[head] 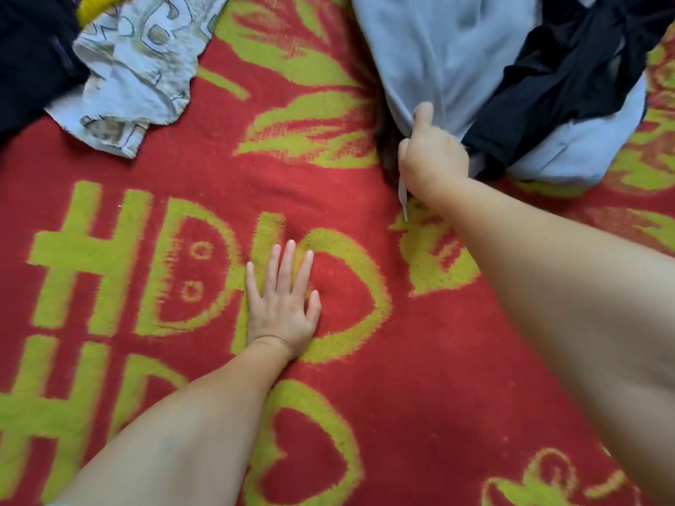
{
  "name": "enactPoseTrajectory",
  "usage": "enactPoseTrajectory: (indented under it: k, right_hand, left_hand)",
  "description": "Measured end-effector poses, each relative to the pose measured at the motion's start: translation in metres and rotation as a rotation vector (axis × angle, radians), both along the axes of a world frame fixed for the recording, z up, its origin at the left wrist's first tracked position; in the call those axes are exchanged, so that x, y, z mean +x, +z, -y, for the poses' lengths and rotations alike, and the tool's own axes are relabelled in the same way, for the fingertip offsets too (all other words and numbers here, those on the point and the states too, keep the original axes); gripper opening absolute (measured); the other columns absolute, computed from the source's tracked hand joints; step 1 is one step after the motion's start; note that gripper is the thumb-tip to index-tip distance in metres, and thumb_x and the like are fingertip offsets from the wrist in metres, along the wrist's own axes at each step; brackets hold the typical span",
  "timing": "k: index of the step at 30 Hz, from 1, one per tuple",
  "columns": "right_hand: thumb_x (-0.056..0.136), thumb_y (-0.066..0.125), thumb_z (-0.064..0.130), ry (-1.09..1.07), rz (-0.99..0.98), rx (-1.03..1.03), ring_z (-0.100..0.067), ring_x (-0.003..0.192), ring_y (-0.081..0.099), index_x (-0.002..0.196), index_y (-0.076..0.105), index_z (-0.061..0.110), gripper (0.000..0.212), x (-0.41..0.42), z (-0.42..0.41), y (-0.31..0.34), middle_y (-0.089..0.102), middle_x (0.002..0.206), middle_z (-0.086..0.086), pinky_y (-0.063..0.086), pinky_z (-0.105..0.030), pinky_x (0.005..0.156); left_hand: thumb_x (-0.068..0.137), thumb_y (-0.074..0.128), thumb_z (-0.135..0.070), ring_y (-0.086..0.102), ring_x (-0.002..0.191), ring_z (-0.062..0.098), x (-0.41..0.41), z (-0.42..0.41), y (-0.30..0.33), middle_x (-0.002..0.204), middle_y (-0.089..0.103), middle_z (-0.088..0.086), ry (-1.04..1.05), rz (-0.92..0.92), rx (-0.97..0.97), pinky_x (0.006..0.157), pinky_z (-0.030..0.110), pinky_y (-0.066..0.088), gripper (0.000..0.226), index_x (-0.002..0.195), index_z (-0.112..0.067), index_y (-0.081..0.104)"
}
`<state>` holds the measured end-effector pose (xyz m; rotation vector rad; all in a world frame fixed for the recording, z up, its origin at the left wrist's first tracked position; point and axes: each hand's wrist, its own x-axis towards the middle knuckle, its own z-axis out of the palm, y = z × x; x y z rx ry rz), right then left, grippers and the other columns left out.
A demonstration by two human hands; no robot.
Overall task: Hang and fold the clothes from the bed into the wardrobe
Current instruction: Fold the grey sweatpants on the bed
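- We see our left hand (281,304) lying flat on the red and yellow-green blanket (420,396) that covers the bed, fingers straight and slightly spread, palm down, holding nothing.
- Our right hand (433,158) is clenched on the lower edge of a light blue garment (438,52), thumb up against the cloth and fingers curled under it, so the fabric bunches and pulls into folds at the grip.
- A thin white strip (402,197) hangs down from under that fist; we cannot tell what it is.
- The light blue garment lies at the top right of the bed, spreading up and out of view.
- A black garment (569,71) is draped across the right part of the light blue one, touching it, just beside our right hand.
- At the top left, well apart from both hands, lies a crumpled pale printed cloth (135,67) with grey-olive shapes on it.
- A dark garment (33,56) sits against that printed cloth at the far left corner, and a bit of yellow fabric (95,7) shows at the top edge between them.
- Both of our forearms are bare.
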<state>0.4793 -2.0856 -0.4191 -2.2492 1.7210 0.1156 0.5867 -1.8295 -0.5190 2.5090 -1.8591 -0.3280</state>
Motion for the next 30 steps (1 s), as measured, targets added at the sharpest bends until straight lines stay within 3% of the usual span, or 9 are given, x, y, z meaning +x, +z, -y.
enactPoseTrajectory:
  k: [4,8,14,16,18,20,22,26,30]
  right_hand:
    - [0.096,0.031,0.015,0.045,0.064,0.046,-0.032,0.072,0.04,0.1,0.033,0.013,0.004,-0.022,-0.038,0.013,0.045,0.079,-0.014,0.028,-0.037,0.062]
    - [0.096,0.035,0.02,0.181,0.005,0.123,-0.044,0.086,0.054,0.101,0.039,0.011,0.011,-0.047,-0.102,0.018,0.057,0.092,-0.028,0.029,-0.039,0.064]
    - [0.098,0.034,0.024,0.352,-0.073,0.442,-0.037,0.096,0.059,0.102,0.042,0.016,0.012,-0.05,-0.263,0.007,0.063,0.108,-0.02,0.03,-0.035,0.065]
    - [0.099,0.034,0.024,0.382,-0.084,0.553,-0.035,0.101,0.059,0.107,0.046,0.014,0.018,-0.05,-0.314,0.008,0.062,0.113,-0.018,0.031,-0.034,0.067]
    - [0.099,0.035,0.025,0.405,-0.094,0.652,-0.036,0.106,0.057,0.115,0.049,0.012,0.025,-0.049,-0.356,0.012,0.061,0.118,-0.019,0.031,-0.035,0.07]
    - [0.099,0.035,0.025,0.428,-0.069,0.736,-0.038,0.108,0.056,0.115,0.051,0.011,0.027,-0.041,-0.389,0.021,0.06,0.119,-0.022,0.032,-0.036,0.071]
    - [0.098,0.036,0.025,0.455,-0.037,0.806,-0.039,0.106,0.057,0.113,0.052,0.009,0.027,-0.032,-0.415,0.029,0.06,0.118,-0.023,0.034,-0.036,0.072]
    - [0.096,0.04,0.024,0.479,0.013,0.854,-0.037,0.099,0.059,0.11,0.051,0.009,0.023,-0.021,-0.453,0.036,0.062,0.111,-0.021,0.035,-0.035,0.069]
    - [0.093,0.046,0.019,0.167,0.279,0.605,-0.031,0.1,0.06,0.103,0.063,0.014,0.021,-0.032,-0.434,0.034,0.065,0.107,-0.012,0.047,-0.038,0.083]
  left_hand:
    - [0.091,0.015,-0.044,0.001,0.146,0.02,0.0,0.001,-0.001,0.16,0.009,0.004,0.012,0.008,0.037,0.114,0.054,-0.003,0.062,0.149,-0.025,0.007]
    - [0.086,0.003,-0.049,-0.007,0.147,0.018,0.0,0.006,0.003,0.161,-0.002,0.001,0.019,-0.017,0.073,0.113,0.053,-0.012,0.066,0.149,-0.028,-0.003]
    - [0.093,0.044,-0.037,0.002,0.148,0.018,0.024,-0.001,0.03,0.161,0.006,0.003,-0.137,-0.221,0.161,0.116,0.049,-0.003,0.065,0.152,-0.019,0.02]
    - [0.088,0.046,-0.028,0.026,0.141,0.027,0.039,-0.012,0.05,0.152,0.03,0.01,-0.112,-0.425,0.218,0.115,0.044,0.018,0.058,0.143,-0.012,0.039]
    - [0.089,0.048,-0.023,0.051,0.118,0.025,0.045,-0.028,0.073,0.132,0.053,0.006,0.097,-0.757,0.194,0.095,0.033,0.041,0.043,0.13,-0.011,0.053]
    - [0.095,0.049,-0.021,0.059,0.096,0.014,0.043,-0.051,0.098,0.12,0.061,-0.002,0.427,-1.155,0.228,0.076,0.027,0.045,0.033,0.128,-0.017,0.052]
    - [0.098,0.049,-0.028,0.064,0.082,0.006,0.039,-0.078,0.106,0.109,0.066,-0.004,0.614,-1.381,0.315,0.066,0.023,0.049,0.024,0.121,-0.021,0.053]
    - [0.092,0.062,-0.022,0.065,0.101,0.021,0.032,-0.123,0.098,0.119,0.066,0.011,0.629,-1.277,0.314,0.093,0.035,0.051,0.035,0.124,-0.008,0.06]
    - [0.091,0.062,-0.016,0.061,0.102,0.019,0.034,-0.133,0.11,0.111,0.063,0.004,0.655,-1.23,0.129,0.086,0.027,0.047,0.035,0.123,-0.004,0.058]
